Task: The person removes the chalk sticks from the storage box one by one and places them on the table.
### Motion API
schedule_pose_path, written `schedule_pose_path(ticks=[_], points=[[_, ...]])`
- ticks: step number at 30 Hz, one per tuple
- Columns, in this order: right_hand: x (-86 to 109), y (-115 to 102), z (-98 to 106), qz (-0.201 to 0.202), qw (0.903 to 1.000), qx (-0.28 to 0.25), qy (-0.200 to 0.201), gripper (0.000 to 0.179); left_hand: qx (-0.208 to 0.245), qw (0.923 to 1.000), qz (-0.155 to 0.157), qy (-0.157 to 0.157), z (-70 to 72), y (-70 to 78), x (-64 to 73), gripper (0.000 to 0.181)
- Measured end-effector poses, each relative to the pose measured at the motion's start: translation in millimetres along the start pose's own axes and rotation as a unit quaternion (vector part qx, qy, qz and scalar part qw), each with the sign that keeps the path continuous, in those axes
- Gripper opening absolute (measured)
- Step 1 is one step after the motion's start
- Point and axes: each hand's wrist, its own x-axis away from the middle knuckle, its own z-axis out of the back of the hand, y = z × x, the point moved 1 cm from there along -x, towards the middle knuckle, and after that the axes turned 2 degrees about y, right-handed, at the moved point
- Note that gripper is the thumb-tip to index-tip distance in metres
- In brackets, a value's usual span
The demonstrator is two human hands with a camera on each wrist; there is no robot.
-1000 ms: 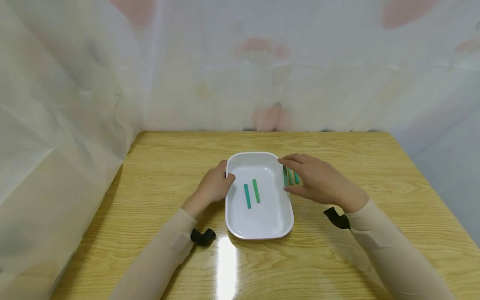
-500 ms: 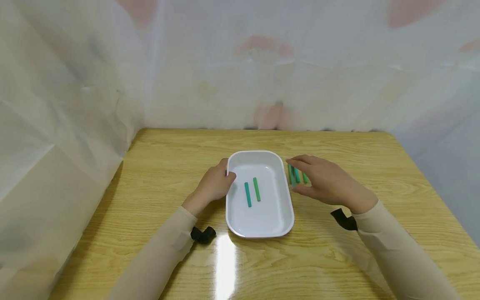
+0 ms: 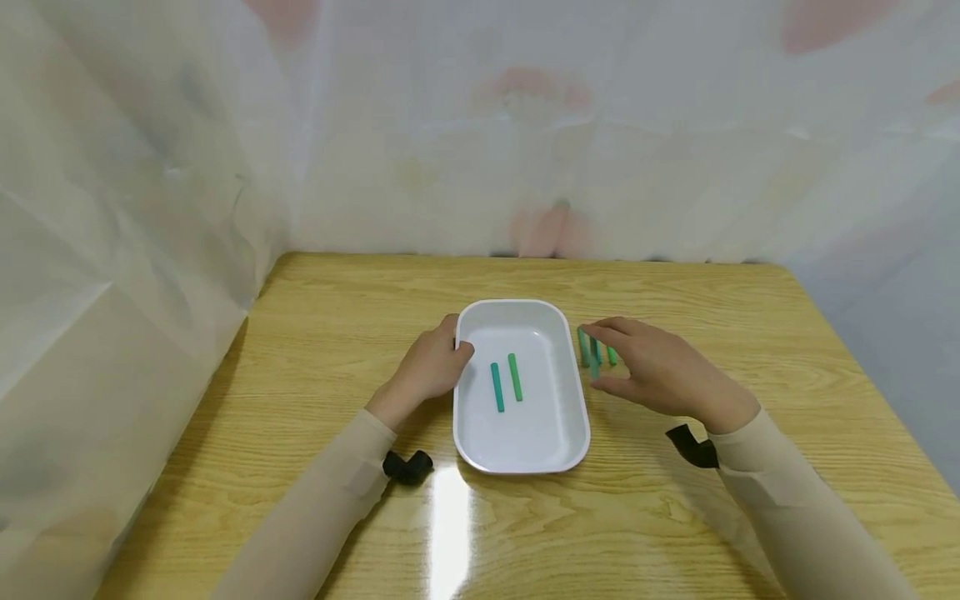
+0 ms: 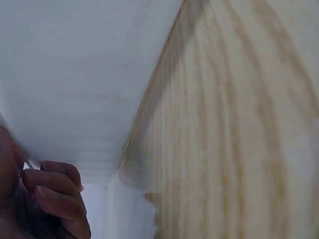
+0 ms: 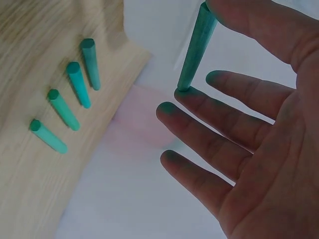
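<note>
My left hand (image 3: 426, 367) grips the left wall of a white tray (image 3: 521, 442), its thumb over the rim. Two chalk sticks lie inside, a teal one (image 3: 497, 387) and a light green one (image 3: 515, 377). Just right of the tray, my right hand (image 3: 667, 371) pinches a dark green chalk stick (image 5: 197, 50) end to end between thumb and a fingertip; the other fingers are spread. Green dust marks the fingertips (image 5: 167, 108). On the table beside that hand lies a row of several chalk sticks (image 5: 78, 84), partly covered by the hand in the head view.
The wooden table (image 3: 360, 317) carries everything. A pale sheet with pinkish patches (image 3: 420, 150) hangs along its back edge, and more sheeting (image 3: 112, 375) runs down the left. Black bands (image 3: 408, 468) sit at both wrists.
My right hand has shifted slightly right, away from the tray's rim, still pinching the dark green chalk stick. My left hand keeps its grip, and the two sticks in the tray lie as before.
</note>
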Motion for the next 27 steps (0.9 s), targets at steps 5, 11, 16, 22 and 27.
schedule_pose_path(ticks=[5, 11, 16, 22, 27], points=[[1.5, 3, -6, -0.006, 1.0, -0.004, -0.003, 0.071, 0.002, 1.0, -0.001, -0.002, 0.9, 0.7, 0.6, 0.055], [2.3, 6, -13, -0.009, 0.9999, -0.006, -0.01, 0.073, -0.002, 1.0, -0.001, 0.001, 0.3, 0.2, -0.1, 0.054], [3.0, 7, -17, -0.018, 0.9994, -0.017, -0.023, 0.072, -0.002, 1.0, 0.002, -0.001, -0.4, 0.8, -0.5, 0.054], [2.8, 8, -23, -0.023, 0.9989, -0.028, -0.032, 0.07, -0.003, 1.0, 0.007, -0.001, -0.6, 1.1, -0.1, 0.054], [2.3, 9, -29, -0.018, 0.9989, -0.031, -0.029, 0.071, -0.003, 1.0, 0.007, -0.002, -0.3, 1.2, 0.2, 0.054]])
